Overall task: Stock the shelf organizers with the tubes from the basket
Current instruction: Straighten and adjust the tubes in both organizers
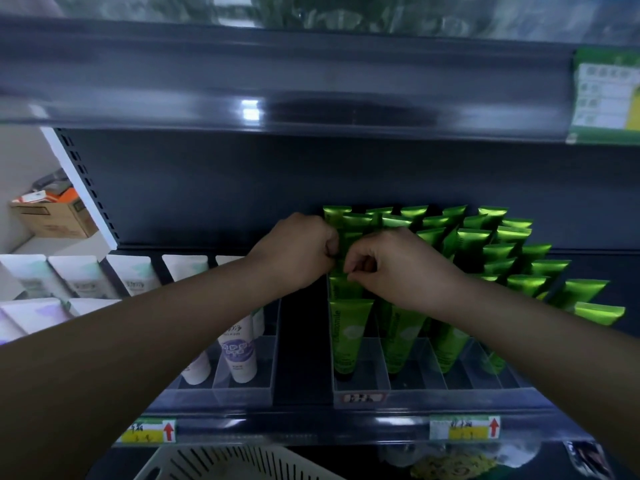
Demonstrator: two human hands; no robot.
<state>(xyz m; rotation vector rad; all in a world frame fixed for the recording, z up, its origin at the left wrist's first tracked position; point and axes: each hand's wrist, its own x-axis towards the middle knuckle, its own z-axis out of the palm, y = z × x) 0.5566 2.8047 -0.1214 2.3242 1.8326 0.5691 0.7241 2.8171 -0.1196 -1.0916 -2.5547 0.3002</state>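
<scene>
Head view: your left hand (301,251) and right hand (391,268) both pinch a green tube (343,242) at frame centre, over the organizer's (360,388) leftmost lane. Basket (214,462) at bottom centre.

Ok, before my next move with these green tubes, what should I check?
1. Grip: left hand and right hand curl at the left lane's green tubes; whether they actually hold one: cannot tell.
2. Front tube stands cap down: ok.
3. Free space at the organizer front: ok.
4. Tubes at the far right straight: not ok, several lean.
5. Stock left in the basket: cannot tell, only its rim shows.
</scene>
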